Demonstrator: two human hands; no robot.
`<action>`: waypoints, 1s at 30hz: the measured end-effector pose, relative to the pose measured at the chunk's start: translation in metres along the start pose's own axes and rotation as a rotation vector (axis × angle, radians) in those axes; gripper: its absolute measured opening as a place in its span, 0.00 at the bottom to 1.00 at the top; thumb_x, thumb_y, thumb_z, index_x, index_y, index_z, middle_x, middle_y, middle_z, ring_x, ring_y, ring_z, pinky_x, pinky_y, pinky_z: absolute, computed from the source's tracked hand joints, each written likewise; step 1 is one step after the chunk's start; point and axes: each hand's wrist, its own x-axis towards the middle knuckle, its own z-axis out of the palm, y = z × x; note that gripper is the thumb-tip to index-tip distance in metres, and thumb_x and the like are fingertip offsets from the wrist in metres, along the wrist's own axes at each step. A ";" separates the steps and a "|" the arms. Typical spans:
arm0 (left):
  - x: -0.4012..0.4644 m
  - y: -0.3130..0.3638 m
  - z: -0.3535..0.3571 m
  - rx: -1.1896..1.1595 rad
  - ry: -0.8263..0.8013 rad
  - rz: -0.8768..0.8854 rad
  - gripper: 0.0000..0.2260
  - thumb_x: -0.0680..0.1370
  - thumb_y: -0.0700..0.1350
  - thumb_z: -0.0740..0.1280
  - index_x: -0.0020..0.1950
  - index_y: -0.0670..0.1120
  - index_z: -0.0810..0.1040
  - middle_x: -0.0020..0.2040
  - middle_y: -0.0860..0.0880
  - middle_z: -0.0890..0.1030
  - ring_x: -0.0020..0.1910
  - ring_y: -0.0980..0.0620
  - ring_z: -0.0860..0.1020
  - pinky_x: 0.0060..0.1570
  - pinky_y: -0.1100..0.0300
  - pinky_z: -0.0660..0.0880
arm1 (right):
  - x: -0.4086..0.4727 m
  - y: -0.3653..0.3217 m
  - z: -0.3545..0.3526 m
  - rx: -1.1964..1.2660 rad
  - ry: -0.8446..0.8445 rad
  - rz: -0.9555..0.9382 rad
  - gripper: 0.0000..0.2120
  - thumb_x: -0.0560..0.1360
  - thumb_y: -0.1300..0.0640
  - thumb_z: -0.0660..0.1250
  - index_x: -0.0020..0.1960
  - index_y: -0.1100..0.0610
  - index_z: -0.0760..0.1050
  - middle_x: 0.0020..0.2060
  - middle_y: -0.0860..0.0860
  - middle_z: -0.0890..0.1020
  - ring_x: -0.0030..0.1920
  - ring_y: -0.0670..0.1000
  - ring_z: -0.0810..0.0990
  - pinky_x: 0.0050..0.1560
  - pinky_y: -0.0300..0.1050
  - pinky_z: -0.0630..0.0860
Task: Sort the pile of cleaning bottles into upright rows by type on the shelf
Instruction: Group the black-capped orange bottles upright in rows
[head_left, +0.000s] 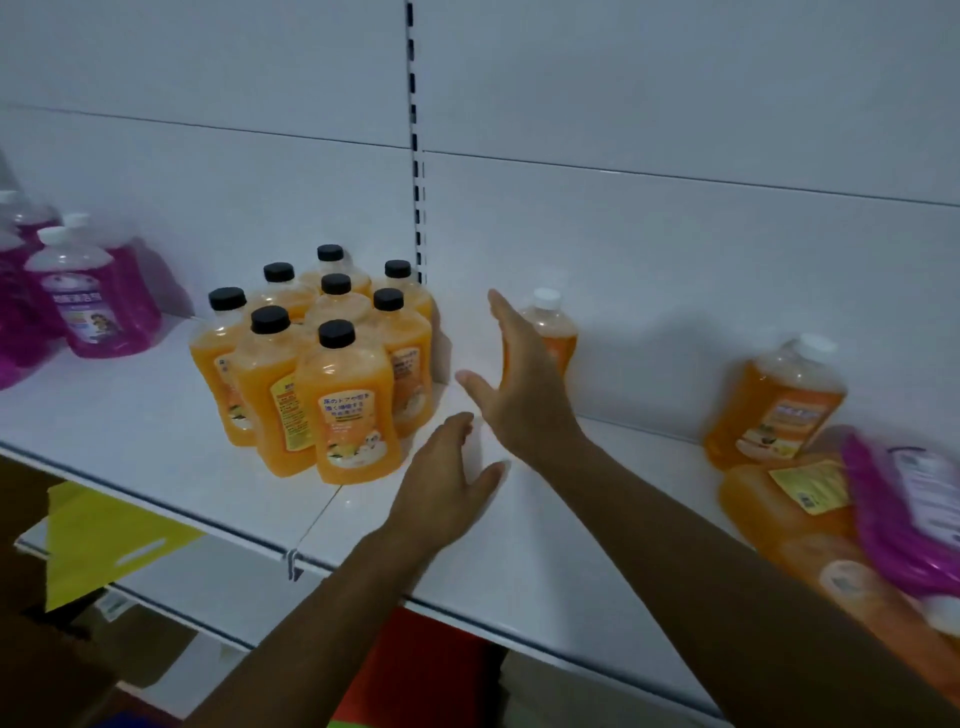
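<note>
On the white shelf (156, 441), a cluster of upright orange bottles with black caps (332, 364) stands at about 10 o'clock from the hands. A single upright orange bottle with a white cap (550, 325) stands at 12 o'clock, just behind the right hand (519, 384). That hand is raised edge-on, its fingers (506, 322) straight and together, thumb spread out to the left, gripping nothing; whether it touches the bottle cannot be told. The left hand (447, 483) hovers low over the shelf at 6 o'clock, fingers relaxed and slightly apart, holding nothing. At 3 o'clock lies the unsorted pile (831, 493): orange bottles on their sides, one leaning upright behind, and a purple bottle on top. At 9 o'clock, purple bottles with white caps (98, 301) stand upright.
</note>
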 end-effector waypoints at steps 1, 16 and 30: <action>0.012 0.006 0.007 0.008 -0.022 -0.034 0.30 0.76 0.57 0.67 0.75 0.49 0.62 0.73 0.50 0.69 0.70 0.49 0.69 0.68 0.48 0.70 | 0.004 0.012 -0.013 -0.074 0.035 0.048 0.39 0.73 0.56 0.73 0.77 0.52 0.55 0.74 0.51 0.65 0.73 0.51 0.62 0.70 0.48 0.64; 0.105 -0.003 0.063 -0.243 0.083 -0.094 0.24 0.64 0.56 0.76 0.56 0.59 0.71 0.51 0.56 0.79 0.50 0.54 0.79 0.51 0.50 0.79 | 0.032 0.096 -0.046 -0.210 -0.029 -0.062 0.32 0.76 0.45 0.66 0.76 0.52 0.60 0.67 0.53 0.70 0.65 0.50 0.72 0.63 0.50 0.72; 0.075 0.011 0.052 -0.418 -0.090 -0.059 0.27 0.61 0.49 0.81 0.55 0.53 0.73 0.51 0.54 0.80 0.51 0.52 0.79 0.54 0.48 0.78 | -0.017 0.074 -0.068 -0.135 -0.011 0.128 0.31 0.74 0.54 0.72 0.74 0.55 0.64 0.68 0.53 0.71 0.66 0.52 0.71 0.65 0.46 0.70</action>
